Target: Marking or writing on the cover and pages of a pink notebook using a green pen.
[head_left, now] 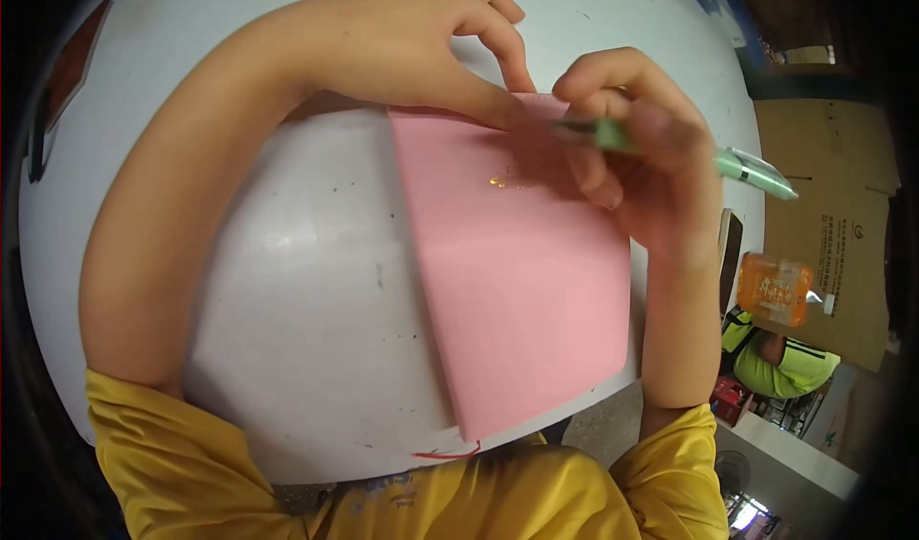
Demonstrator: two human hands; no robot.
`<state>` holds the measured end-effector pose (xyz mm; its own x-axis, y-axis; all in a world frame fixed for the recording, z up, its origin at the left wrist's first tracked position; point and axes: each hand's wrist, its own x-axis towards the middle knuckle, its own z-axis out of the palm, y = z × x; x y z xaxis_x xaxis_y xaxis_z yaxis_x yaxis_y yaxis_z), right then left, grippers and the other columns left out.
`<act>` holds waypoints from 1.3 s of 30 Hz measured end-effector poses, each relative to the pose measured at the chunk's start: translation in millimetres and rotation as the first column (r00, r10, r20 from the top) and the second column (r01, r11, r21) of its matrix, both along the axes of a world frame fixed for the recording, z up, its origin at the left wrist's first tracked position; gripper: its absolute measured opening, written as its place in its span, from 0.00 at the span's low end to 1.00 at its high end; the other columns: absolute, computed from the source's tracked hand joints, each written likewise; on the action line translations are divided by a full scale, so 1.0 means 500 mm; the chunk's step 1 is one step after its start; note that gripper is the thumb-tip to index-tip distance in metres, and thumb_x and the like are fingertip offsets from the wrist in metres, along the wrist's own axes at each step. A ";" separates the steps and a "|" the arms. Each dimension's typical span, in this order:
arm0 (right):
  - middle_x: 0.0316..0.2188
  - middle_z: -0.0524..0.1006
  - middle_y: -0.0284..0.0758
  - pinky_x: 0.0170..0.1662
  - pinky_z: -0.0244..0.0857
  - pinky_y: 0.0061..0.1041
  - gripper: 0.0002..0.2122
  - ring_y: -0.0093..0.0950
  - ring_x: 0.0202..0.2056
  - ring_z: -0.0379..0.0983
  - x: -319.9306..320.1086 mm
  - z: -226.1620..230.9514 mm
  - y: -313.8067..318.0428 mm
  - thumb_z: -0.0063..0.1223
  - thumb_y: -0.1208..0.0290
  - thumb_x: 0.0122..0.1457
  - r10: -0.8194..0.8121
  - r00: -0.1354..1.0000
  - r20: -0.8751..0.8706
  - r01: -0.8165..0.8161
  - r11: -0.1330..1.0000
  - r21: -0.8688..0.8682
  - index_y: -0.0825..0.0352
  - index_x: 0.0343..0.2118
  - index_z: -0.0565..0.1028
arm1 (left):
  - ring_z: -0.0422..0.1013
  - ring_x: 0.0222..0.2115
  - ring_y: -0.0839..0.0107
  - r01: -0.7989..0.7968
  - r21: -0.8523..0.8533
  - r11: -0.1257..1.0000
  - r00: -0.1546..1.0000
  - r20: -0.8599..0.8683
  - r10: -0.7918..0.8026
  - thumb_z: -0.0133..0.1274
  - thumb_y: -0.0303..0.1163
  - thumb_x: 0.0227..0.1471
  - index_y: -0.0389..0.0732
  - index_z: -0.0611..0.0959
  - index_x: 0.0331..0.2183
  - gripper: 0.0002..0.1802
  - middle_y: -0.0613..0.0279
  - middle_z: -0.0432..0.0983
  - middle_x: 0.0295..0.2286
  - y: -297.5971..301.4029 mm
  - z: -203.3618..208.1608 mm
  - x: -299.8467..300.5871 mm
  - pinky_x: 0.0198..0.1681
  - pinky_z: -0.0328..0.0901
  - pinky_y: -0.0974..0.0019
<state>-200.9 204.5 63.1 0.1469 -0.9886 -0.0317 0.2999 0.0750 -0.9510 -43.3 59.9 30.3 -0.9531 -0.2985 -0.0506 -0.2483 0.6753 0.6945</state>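
Observation:
A pink notebook [526, 272] with small gold print lies closed and slanted on the pale table. My left hand [421, 47] arches over its far edge, thumb on the cover and index fingertip at the edge, gripping it there. In my right hand [661, 152], above the cover's upper right, is a light green pen [754, 172], its clip end sticking out to the right. Motion blurs the pen's dark tip and my right fingers near my left thumb. A red ribbon [450, 455] trails from the notebook's near corner.
On the right edge of the table [306, 329] lies a phone [731, 248]. Beside it is an orange-filled clear bottle [775, 289], with a cardboard box [828, 224] beyond. A person in a bright green top [790, 368] is at the right. A reddish-brown flat object [77, 61] is far left.

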 end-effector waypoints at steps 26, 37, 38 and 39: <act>0.10 0.60 0.25 0.18 0.53 0.13 0.16 0.15 0.13 0.55 -0.003 -0.048 0.017 0.48 0.82 0.49 -0.401 0.687 -0.607 0.170 0.900 -0.402 0.59 0.15 0.55 | 0.47 0.59 0.44 0.027 0.004 1.000 0.998 -0.048 -0.027 0.55 0.58 0.47 0.50 0.83 0.38 0.24 0.42 0.56 0.56 0.008 -0.004 0.001 0.53 0.53 0.40; 0.10 0.61 0.25 0.18 0.51 0.12 0.15 0.15 0.13 0.54 0.008 -0.048 0.016 0.50 0.81 0.48 -0.419 0.685 -0.595 0.250 0.904 -0.348 0.60 0.14 0.57 | 0.50 0.58 0.44 0.047 0.042 0.998 0.999 -0.009 -0.046 0.52 0.58 0.47 0.50 0.83 0.39 0.25 0.45 0.56 0.56 -0.002 -0.001 -0.003 0.53 0.55 0.41; 0.09 0.61 0.25 0.19 0.50 0.11 0.15 0.15 0.14 0.52 0.010 -0.049 0.015 0.51 0.81 0.46 -0.433 0.693 -0.577 0.278 0.898 -0.340 0.60 0.13 0.58 | 0.50 0.57 0.45 0.045 0.052 0.998 0.999 0.002 -0.045 0.52 0.57 0.47 0.50 0.83 0.39 0.25 0.45 0.56 0.56 -0.003 -0.002 -0.003 0.53 0.55 0.41; 0.09 0.61 0.24 0.20 0.49 0.11 0.14 0.15 0.14 0.51 0.012 -0.051 0.014 0.53 0.81 0.45 -0.446 0.700 -0.557 0.305 0.893 -0.331 0.60 0.13 0.59 | 0.50 0.57 0.45 0.042 0.062 0.997 0.999 0.012 -0.043 0.51 0.57 0.47 0.50 0.83 0.39 0.25 0.45 0.56 0.57 -0.003 -0.002 -0.002 0.53 0.55 0.41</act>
<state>-195.0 211.7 37.8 -0.2194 -0.9502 0.2213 -0.3807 -0.1255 -0.9162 -44.3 58.6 29.3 -0.9639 -0.2536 -0.0808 -0.2301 0.6412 0.7321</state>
